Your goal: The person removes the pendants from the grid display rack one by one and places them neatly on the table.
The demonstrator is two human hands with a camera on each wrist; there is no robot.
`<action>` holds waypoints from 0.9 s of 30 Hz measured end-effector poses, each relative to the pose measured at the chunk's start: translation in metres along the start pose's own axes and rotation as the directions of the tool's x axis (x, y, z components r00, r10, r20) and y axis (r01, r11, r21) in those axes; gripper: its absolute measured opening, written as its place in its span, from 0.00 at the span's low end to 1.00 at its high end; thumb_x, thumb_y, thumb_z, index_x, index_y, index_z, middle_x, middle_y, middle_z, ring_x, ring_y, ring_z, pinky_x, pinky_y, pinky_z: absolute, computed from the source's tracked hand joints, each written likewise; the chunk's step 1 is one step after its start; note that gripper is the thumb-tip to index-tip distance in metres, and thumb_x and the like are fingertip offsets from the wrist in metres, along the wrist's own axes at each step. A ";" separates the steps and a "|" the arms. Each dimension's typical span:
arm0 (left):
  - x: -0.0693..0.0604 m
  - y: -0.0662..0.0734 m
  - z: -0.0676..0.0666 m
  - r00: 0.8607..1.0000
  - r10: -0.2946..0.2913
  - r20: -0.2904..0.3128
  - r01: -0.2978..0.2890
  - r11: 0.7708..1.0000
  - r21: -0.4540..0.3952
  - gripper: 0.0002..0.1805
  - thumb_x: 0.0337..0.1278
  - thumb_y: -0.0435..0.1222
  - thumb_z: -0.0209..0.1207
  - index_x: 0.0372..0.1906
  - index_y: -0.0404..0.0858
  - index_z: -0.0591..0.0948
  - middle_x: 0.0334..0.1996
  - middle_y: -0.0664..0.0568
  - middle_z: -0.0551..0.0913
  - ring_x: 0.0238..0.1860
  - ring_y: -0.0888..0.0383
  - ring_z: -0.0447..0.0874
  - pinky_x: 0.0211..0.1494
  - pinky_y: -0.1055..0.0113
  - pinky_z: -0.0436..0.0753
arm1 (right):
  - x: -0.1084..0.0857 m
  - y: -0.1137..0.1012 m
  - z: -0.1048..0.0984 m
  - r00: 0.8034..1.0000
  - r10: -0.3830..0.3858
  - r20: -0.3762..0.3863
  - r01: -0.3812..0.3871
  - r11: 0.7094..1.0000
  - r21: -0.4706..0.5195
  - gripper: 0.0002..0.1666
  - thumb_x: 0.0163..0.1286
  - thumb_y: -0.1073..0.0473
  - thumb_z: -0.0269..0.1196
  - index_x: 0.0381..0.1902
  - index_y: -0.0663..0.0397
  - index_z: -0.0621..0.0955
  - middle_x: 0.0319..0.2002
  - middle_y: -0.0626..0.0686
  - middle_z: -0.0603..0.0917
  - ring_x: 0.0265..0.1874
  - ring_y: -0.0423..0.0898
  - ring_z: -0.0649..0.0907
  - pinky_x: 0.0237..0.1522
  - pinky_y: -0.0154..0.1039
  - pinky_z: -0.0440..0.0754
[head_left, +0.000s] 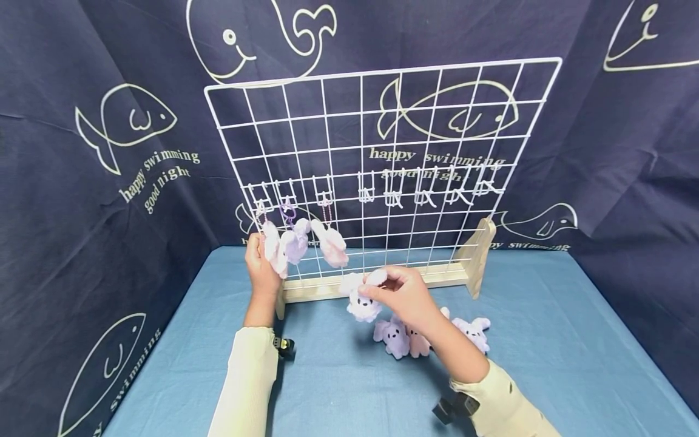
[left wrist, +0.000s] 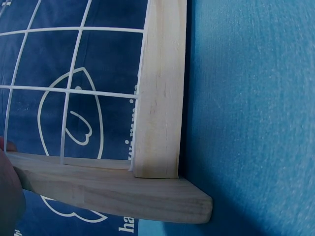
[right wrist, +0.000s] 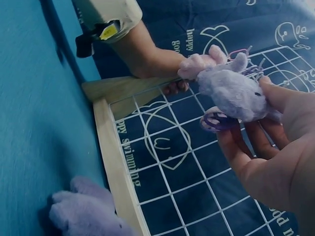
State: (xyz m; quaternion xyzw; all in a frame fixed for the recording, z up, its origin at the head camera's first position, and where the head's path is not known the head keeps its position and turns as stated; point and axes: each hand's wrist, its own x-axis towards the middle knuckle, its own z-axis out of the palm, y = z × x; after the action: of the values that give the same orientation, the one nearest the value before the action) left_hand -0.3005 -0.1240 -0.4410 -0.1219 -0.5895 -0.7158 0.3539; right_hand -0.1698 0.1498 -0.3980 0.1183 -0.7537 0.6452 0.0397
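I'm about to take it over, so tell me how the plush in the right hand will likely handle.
The plush should be soft and squash easily, given its fuzzy surface. It is probably light, as the right hand holds it up in a pinch. It seems unlikely to roll far, with its ears sticking out.

Left hand (left wrist: pixel 11 191): cut off by your left-wrist view's edge
Pink plush (head_left: pixel 418 344): partly hidden behind your right forearm (head_left: pixel 459 352)
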 end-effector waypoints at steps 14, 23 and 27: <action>-0.001 0.004 0.003 1.000 0.000 -0.011 0.000 1.000 0.002 0.20 0.78 0.27 0.44 0.30 0.52 0.73 0.29 0.64 0.72 0.30 0.70 0.71 0.31 0.80 0.69 | -0.001 0.020 0.006 0.983 0.093 0.156 -0.075 0.990 -0.116 0.13 0.61 0.62 0.77 0.37 0.64 0.85 0.28 0.44 0.82 0.26 0.33 0.81 0.28 0.27 0.81; 0.000 0.002 0.002 1.000 0.011 -0.014 -0.010 1.000 0.010 0.18 0.78 0.28 0.46 0.29 0.49 0.73 0.30 0.61 0.72 0.30 0.69 0.72 0.31 0.79 0.71 | -0.002 0.032 0.007 0.972 0.135 0.191 -0.083 0.963 -0.255 0.14 0.60 0.57 0.79 0.34 0.57 0.85 0.23 0.43 0.78 0.21 0.35 0.74 0.23 0.29 0.73; 0.001 -0.003 0.000 1.000 0.019 -0.001 -0.019 1.000 -0.021 0.17 0.79 0.30 0.46 0.30 0.49 0.74 0.29 0.61 0.73 0.29 0.68 0.73 0.30 0.78 0.72 | -0.002 0.037 0.009 0.969 0.122 0.213 -0.055 0.954 -0.296 0.14 0.60 0.55 0.79 0.33 0.53 0.85 0.28 0.45 0.81 0.25 0.36 0.77 0.28 0.31 0.76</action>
State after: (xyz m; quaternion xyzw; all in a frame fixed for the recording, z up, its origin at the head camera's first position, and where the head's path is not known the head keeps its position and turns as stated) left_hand -0.3029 -0.1241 -0.4425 -0.1306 -0.5807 -0.7185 0.3597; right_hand -0.1756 0.1468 -0.4353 0.1508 -0.8436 0.5118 -0.0598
